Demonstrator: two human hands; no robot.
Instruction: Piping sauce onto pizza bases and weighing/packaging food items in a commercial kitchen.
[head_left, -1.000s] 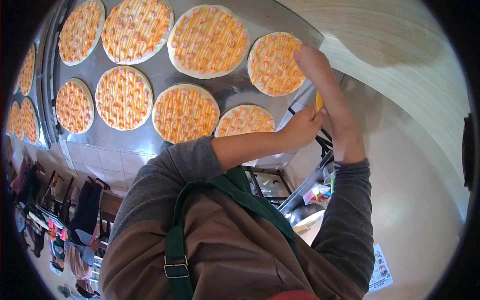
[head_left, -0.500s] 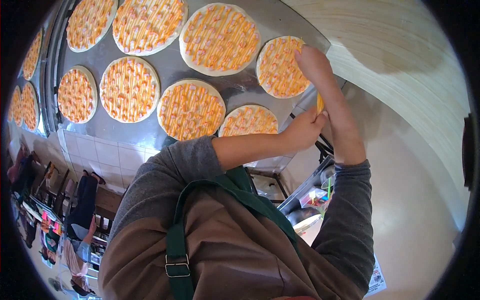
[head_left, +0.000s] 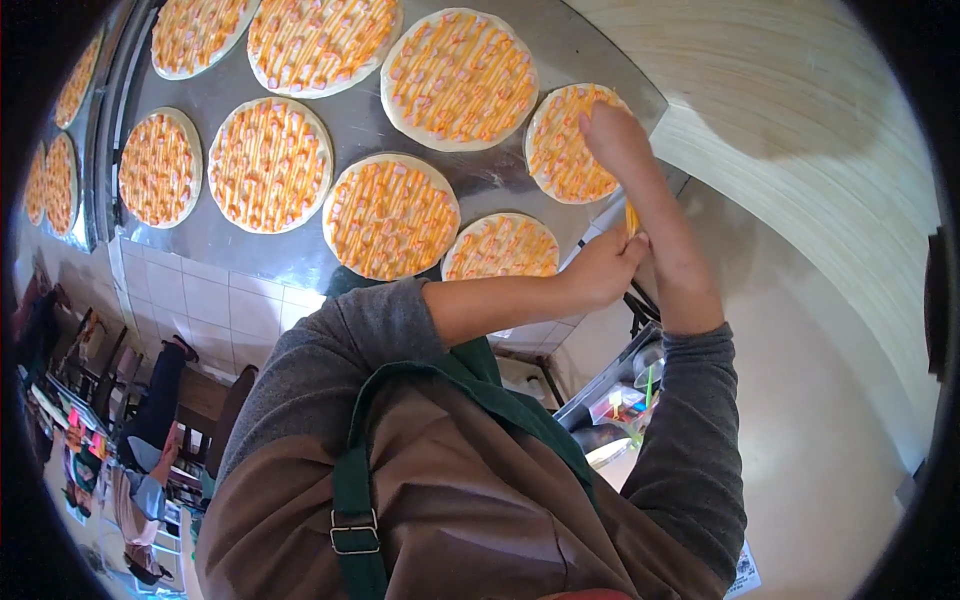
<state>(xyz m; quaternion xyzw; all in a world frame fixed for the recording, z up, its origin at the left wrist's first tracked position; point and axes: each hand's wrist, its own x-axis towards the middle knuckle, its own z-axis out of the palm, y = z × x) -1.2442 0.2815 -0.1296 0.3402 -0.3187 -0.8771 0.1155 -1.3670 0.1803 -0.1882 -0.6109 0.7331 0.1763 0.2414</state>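
Over the rightmost uncooked pizza point(head_left: 558, 148), my right hand point(head_left: 617, 140) is closed with its fingers curled round a slim piping bag of yellow sauce point(head_left: 631, 218). Most of that bag is hidden behind my right hand and wrist; only a yellow strip shows. My left hand point(head_left: 604, 268) pinches the bag's lower end, close beside my right forearm. Pink cubes and yellow-orange sauce lines cover the pizza. Left of my left hand, a smaller pizza point(head_left: 500, 247) with the same topping is partly covered by my left forearm.
Several more topped pizzas, among them a large one point(head_left: 460, 80), lie on the metal table point(head_left: 490, 178). A pale wood-patterned surface point(head_left: 780, 70) curves along the right. Below my hands stands a dark shelf with containers point(head_left: 620, 405). People and chairs point(head_left: 150, 430) are at lower left.
My right hand has moved from the rightmost pizza's far right edge inward and slightly nearer. The left hand keeps its pinch. The whole view has shifted a little, so the pizzas sit further right.
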